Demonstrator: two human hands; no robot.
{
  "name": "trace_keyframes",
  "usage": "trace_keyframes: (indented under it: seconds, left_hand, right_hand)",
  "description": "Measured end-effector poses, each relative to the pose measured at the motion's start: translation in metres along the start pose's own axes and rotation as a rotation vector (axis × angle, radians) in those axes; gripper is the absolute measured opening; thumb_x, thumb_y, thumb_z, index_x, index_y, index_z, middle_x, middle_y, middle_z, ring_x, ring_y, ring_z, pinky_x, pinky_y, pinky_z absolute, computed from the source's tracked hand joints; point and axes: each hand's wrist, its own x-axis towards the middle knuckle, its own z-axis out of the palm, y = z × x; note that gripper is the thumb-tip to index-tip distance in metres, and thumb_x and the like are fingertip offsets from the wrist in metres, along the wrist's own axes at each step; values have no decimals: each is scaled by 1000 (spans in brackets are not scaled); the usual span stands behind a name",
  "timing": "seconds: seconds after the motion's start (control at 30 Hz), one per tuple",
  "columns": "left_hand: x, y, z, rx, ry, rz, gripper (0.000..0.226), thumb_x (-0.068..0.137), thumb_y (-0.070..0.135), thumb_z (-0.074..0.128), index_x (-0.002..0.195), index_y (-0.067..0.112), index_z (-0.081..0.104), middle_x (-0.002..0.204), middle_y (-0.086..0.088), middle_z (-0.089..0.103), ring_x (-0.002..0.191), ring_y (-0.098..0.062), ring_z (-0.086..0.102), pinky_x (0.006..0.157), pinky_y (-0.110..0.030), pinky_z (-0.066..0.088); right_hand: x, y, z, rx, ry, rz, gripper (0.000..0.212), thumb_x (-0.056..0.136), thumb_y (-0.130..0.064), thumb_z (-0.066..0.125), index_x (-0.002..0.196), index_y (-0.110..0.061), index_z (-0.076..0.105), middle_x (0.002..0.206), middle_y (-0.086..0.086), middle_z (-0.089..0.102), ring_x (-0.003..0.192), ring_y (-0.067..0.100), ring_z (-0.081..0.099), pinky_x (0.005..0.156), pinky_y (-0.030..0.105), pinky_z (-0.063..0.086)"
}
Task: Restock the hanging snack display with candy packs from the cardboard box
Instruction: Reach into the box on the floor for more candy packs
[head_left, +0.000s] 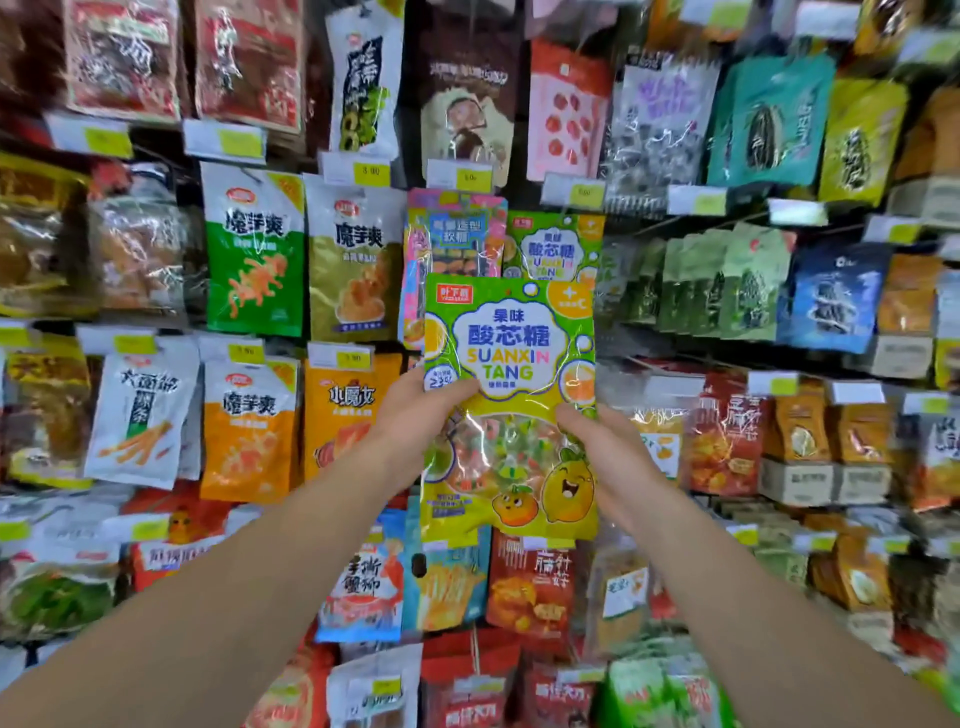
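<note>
Fingers of left hand (415, 415) and right hand (605, 441) pinch the candy pack (511, 410) at mid-height, upright before the display. Step: hanging. Next: thread its top onto the peg of the matching pack (556, 244) above. Neighbouring packs crowd both sides; little room.

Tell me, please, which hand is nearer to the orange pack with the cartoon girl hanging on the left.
Left. The left hand holds the candy pack's left edge, right beside the orange pack. The right hand holds the candy pack's far side, farther away.
</note>
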Motion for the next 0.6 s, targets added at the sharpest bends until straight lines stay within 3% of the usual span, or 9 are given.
trace_keyframes:
  seconds: [0.1,0.17,0.2,0.3,0.37,0.43,0.5,0.6]
  left_hand:
    - [32,12,0,32,-1,64,7,87,15,72,93,17,72,85,-5,70,73,-21,58,52,-18,48]
    - [46,17,-3,47,-26,95,13,87,18,72,100,16,71,91,-7,71,77,-21,59,57,-24,48]
    - [55,20,-4,55,-38,107,17,88,19,72,104,16,70,94,-9,71,80,-22,59,61,-28,48]
    - [86,29,-5,89,-56,142,18,89,19,71,107,18,69,102,-7,73,86,-25,63,69,-31,51]
    - [101,33,-4,105,-63,170,20,89,20,71,109,19,70,104,-1,74,94,-28,68,78,-37,55]
    - [118,33,-1,127,-39,197,27,88,20,72,114,16,69,103,5,74,96,-20,70,83,-35,56]
    - [137,31,-1,159,-8,208,28,86,21,73,113,16,69,101,6,75,96,-22,70,84,-35,56]
    - [156,33,2,225,-7,209,41,79,32,78,115,16,67,102,1,74,95,-25,70,90,-46,55]
  right_hand:
    - [0,-36,16,-115,32,-70,74,61,-63,75,126,-30,62,128,-9,64,118,16,60,105,47,45]
    - [2,-56,24,-254,36,-149,35,76,-48,69,105,-29,71,107,-11,73,104,13,65,95,39,49]
    - [12,-62,25,-316,59,-198,26,79,-42,67,97,-24,71,97,-9,74,96,14,66,88,37,50]
    - [46,-82,29,-420,152,-329,20,80,-31,66,94,-17,61,90,2,71,85,17,65,77,38,48]
    - [66,-96,28,-506,217,-393,21,84,-28,68,101,-23,57,96,-5,68,94,17,65,85,38,50]
    - [85,-110,26,-638,266,-436,39,83,-28,70,118,-20,54,109,-6,62,102,18,61,91,35,48]
    - [104,-126,22,-786,298,-508,51,82,-27,72,128,-15,52,122,1,59,109,22,58,94,32,44]
    - [132,-145,16,-1001,323,-626,52,85,-25,67,132,-11,50,131,11,54,120,28,54,96,33,41]
